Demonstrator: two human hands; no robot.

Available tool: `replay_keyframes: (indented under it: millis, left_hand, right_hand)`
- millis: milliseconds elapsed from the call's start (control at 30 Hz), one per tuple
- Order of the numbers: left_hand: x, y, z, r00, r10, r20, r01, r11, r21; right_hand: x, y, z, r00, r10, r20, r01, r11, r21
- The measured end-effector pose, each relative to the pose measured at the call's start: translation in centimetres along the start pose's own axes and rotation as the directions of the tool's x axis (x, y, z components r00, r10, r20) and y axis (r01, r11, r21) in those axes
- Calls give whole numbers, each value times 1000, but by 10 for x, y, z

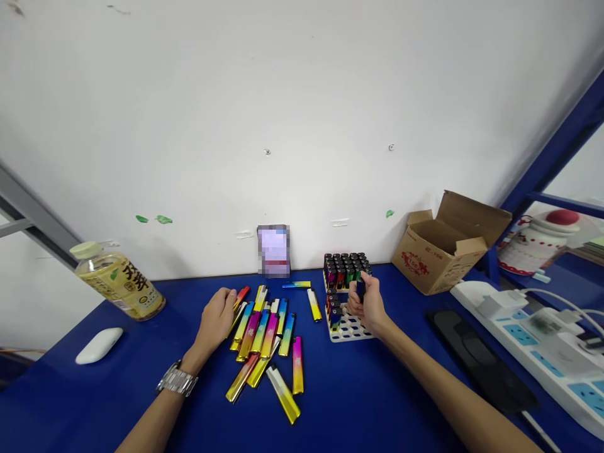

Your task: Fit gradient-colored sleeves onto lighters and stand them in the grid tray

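A lighter point(361, 288) is held upright over the white tray point(352, 332).

The lighter is pinched in the right hand point(368, 305), just above the tray's front rows. It looks small, light, hard and smooth, so it may slip; it is best held by its long sides. Left of the tray, shiny lighters point(267, 343) are piled on the blue table point(377, 402). The left hand point(216, 321) is rested open on the pile's edge, gripping nothing.
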State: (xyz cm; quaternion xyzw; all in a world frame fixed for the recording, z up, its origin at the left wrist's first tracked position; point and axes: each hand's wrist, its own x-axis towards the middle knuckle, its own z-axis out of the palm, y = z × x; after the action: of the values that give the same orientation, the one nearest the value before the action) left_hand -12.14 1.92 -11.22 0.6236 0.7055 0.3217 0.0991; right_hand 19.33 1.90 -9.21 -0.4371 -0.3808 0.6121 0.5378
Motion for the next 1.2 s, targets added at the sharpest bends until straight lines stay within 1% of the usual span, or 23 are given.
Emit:
replay_keyframes:
  millis: [100, 167, 267, 433, 733, 800, 867, 933, 1000, 1033, 1100, 1133, 1167, 1200]
  left_hand:
    - [0, 0, 0, 1000, -3, 0, 3, 1000, 4]
    - [0, 0, 0, 1000, -4, 0, 4, 1000, 4]
    - [0, 0, 0, 1000, -3, 1, 3, 1000, 3]
    - [0, 0, 0, 1000, 2, 4, -2, 1000, -2]
    - [0, 1, -1, 1000, -11, 10, 11, 1000, -5]
    - [0, 1, -1, 1000, -14, 12, 14, 1000, -5]
    - [0, 1, -1, 1000, -16, 13, 16, 1000, -6]
    - [0, 1, -1, 1000, -18, 13, 18, 1000, -6]
    - [0, 1, -1, 1000, -20, 14, 20, 1000, -7]
    - [0, 0, -1, 1000, -22, 15, 22, 1000, -7]
    - [1, 0, 0, 999, -28, 17, 28, 1000, -7]
    - [1, 0, 0, 999, -31, 17, 31, 999, -8]
    - [1, 1, 0, 999, -33, 17, 33, 999, -8]
    - [2, 1, 0, 999, -33, 18, 34, 999, -9]
  right_hand:
    - [1, 8, 2, 997, 31, -75, -31, 999, 9]
    - [2, 9, 3, 995, 29, -91, -28, 1000, 13]
    - [3, 8, 2, 997, 34, -76, -34, 999, 5]
    - [4, 11, 0, 998, -4, -68, 2, 1000, -24]
    - [4, 12, 0, 998, 13, -65, -15, 1000, -23]
    - [1, 10, 0, 999, -23, -40, 21, 998, -51]
    - [-5, 8, -2, 990, -143, 15, 144, 982, -119]
    - [-13, 5, -7, 951, -295, 92, 308, 921, -240]
    - [-21, 1, -15, 902, -403, 156, 431, 804, -411]
    - [-25, -1, -20, 876, -445, 186, 474, 724, -500]
    - [-33, -4, -29, 834, -487, 259, 530, 577, -621]
    - [-36, -4, -32, 824, -486, 291, 543, 534, -648]
    - [-39, -3, -35, 820, -476, 318, 553, 515, -655]
    - [-41, -1, -36, 821, -461, 338, 558, 518, -648]
